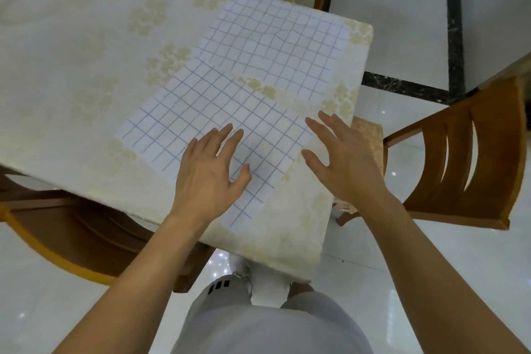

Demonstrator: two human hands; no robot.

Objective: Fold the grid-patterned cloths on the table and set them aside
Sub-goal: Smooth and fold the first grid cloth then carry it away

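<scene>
On table (71,37): two grid cloths (201,112) (275,49) flat; both hands (208,169) (342,158), fingers spread wide, empty

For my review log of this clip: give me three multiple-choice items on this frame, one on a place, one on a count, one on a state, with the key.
1. Where is the left hand?
A. over the near cloth
B. on a chair
C. over the far cloth

2. How many grid-patterned cloths are on the table?
A. one
B. two
C. four

3. In what state is the near cloth?
A. rolled up
B. folded into a small square
C. spread flat

Key: 1 A, the open fingers lie over the near cloth's grid. 2 B, the near cloth and the far cloth lie side by side. 3 C, its grid shows as one flat sheet; the right hand is open at its right edge, gripping nothing.
</scene>
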